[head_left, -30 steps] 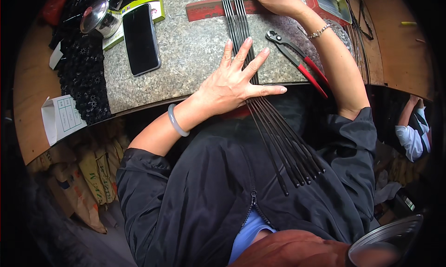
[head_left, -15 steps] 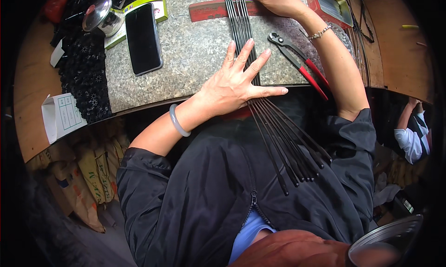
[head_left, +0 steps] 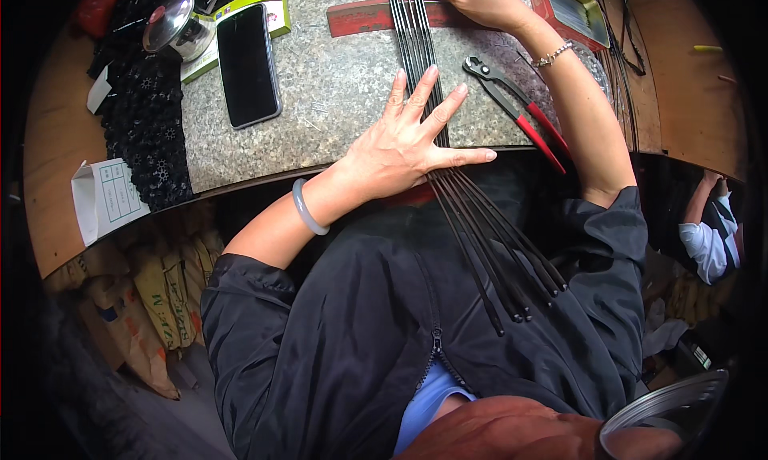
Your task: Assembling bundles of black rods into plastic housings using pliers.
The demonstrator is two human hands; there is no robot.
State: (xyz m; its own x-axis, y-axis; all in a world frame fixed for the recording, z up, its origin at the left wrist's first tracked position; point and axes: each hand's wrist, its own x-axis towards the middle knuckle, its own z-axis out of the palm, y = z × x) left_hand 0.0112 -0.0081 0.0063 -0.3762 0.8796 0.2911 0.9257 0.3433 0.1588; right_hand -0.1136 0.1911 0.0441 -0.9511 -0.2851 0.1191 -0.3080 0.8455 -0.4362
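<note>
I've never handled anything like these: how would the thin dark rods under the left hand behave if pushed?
The dark rods would probably roll, being slender and seemingly round. They seem stiff, running nearly straight beyond the speckled slab. They may scatter: their lower ends fan apart.

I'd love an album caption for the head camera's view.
Left hand spread over thin dark rods crossing the edge of a speckled slab, red-handled pliers nearby.

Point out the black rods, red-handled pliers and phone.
Black rods [head_left: 450, 186]: head view, shafts where they fan out.
Red-handled pliers [head_left: 530, 131]: head view, left red grip.
Phone [head_left: 249, 66]: head view, middle of dark screen.
</note>
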